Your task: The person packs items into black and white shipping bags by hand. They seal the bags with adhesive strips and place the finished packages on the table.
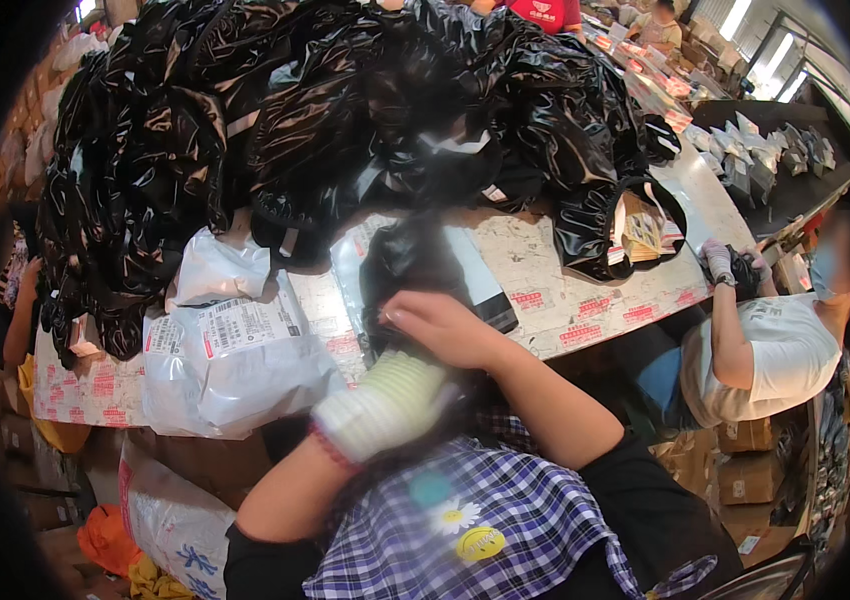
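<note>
My left hand (383,401), in a pale knit glove, is low before my chest; its fingers are blurred and partly hidden. Across it comes my bare right hand (432,326), its fingers curled against a blurred piece of black fabric (413,259). Under that fabric lie flat clear and white plastic packets (481,270) on the worktable (537,259). White mailing bags (260,390) with printed labels sit left of my hands, and a smaller white packet (218,266) rests behind them. Beyond my hands rises a large pile of shiny black fabric pieces (320,112).
A black fabric piece (582,232) with yellowish cards in its opening is at the table's right. A co-worker (762,352) at the right handles something black. Behind them, a dark table (807,180) bears several packets. A printed white sack (169,517) stands below left.
</note>
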The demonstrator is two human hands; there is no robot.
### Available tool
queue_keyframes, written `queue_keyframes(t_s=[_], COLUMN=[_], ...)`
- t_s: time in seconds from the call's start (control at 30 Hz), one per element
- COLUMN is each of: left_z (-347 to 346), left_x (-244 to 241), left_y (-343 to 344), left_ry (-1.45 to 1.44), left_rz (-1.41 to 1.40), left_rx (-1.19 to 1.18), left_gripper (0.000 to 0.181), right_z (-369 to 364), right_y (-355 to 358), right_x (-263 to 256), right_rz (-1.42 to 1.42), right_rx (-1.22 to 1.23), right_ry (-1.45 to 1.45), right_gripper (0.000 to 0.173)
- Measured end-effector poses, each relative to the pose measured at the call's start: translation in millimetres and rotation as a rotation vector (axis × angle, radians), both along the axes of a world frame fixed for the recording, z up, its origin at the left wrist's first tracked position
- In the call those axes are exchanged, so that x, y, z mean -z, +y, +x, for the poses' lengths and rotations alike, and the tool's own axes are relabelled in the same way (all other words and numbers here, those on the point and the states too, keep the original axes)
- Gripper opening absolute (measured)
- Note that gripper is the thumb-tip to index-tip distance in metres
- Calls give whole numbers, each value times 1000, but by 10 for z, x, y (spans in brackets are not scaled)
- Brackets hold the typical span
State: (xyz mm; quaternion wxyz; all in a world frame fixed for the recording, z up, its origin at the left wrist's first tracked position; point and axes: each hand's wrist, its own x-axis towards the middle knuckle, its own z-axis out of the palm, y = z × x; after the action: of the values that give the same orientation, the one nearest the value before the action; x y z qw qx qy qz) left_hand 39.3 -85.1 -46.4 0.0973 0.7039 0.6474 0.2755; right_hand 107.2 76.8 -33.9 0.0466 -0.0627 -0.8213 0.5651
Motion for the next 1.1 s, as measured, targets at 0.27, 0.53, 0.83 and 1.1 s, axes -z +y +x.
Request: queue_keyframes(t_s=[0.27,0.53,0.83,1.1], left_z=[-643,-462,-294,-99], left_x=[-255,294,-354,-176], left_y=[353,334,-155,-1], left_ry=[97,283,-179,215], left_rz=[224,-44,541,202], left_rx=[-260,-309,-394,-39], left_gripper=[41,76,25,42], right_z=[192,1110,418,624], right_y=[-512,-113,257,400], right_x=[-47,16,-76,147], right_rz=[853,1292,-91,-436], right_rx=[-184,-129,241,314], right_ry=[217,330,-387,-495], right_gripper=[73,59,25,41])
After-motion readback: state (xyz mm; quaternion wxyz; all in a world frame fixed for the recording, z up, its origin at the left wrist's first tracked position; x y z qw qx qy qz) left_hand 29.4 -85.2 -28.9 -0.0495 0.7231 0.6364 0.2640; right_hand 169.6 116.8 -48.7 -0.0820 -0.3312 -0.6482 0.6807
